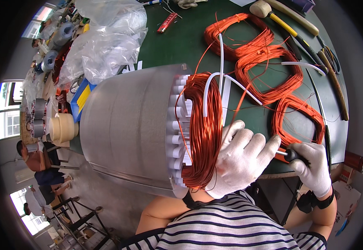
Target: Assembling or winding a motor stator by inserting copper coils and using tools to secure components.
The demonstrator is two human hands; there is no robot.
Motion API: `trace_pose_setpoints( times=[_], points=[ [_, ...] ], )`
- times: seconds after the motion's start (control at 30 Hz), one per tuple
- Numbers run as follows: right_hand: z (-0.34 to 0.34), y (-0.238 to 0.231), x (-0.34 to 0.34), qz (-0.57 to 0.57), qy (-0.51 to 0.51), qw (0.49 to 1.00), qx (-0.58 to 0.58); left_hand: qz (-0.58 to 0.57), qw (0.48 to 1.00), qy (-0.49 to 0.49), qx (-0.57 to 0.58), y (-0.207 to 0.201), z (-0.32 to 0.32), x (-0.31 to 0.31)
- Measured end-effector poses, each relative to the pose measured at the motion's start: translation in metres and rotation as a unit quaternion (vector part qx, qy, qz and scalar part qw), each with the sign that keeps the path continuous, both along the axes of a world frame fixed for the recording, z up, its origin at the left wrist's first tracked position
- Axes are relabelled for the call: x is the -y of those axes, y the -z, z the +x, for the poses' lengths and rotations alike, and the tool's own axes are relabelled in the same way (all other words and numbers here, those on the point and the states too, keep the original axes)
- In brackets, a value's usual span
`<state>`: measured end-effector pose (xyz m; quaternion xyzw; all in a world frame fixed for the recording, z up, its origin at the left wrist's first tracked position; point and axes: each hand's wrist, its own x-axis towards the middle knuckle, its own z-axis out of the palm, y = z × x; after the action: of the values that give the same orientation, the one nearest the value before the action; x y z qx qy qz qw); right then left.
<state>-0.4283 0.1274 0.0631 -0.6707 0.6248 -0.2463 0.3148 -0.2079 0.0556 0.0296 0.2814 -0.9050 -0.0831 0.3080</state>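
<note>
The gloved left hand [242, 160] presses, fingers curled, against the copper winding [202, 129] of the stator [127, 125] at the green table [177, 41] edge; the right hand [312, 166] grips a black-handled tool [289, 155].

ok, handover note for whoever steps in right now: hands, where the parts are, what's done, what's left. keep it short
Left hand: gloved, pressed against the copper winding at the end of the stator core.
Right hand: gloved, gripping a black-handled tool whose shaft points toward the left hand; the tip is hidden.
Parts: stator lies on its side at the edge of the green table. Three loose copper coils lie on the table beyond it, with white sleeved leads trailing.
Done: one coil group is seated in the core, white slot paper showing.
Left: the three loose coils are not yet in the core.
</note>
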Motion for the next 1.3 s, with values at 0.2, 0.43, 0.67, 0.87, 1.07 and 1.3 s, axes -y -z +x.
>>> trace_pose_setpoints(
  times=[0.2,0.43,0.67,0.87,1.07,1.3],
  points=[
    [0.001,-0.009,0.004,-0.011,-0.011,0.999,-0.041,-0.008,1.000,-0.020,0.000,-0.001,0.000,0.000],
    [-0.002,-0.012,0.014,-0.047,-0.035,0.996,-0.062,-0.019,0.993,0.061,-0.094,-0.018,-0.004,-0.014],
    [-0.021,-0.007,0.028,-0.052,-0.089,0.992,-0.079,-0.047,0.974,-0.202,0.092,-0.113,0.115,0.039],
    [0.016,-0.063,0.045,-0.095,-0.099,0.964,-0.228,-0.001,0.974,-0.210,0.084,-0.114,0.125,0.037],
    [0.023,-0.048,0.051,-0.108,-0.102,0.966,-0.213,-0.005,0.975,-0.200,0.093,-0.111,0.124,0.042],
    [0.056,-0.044,0.055,-0.142,-0.106,0.964,-0.200,-0.019,0.966,-0.233,0.113,-0.114,0.117,0.038]
  ],
)
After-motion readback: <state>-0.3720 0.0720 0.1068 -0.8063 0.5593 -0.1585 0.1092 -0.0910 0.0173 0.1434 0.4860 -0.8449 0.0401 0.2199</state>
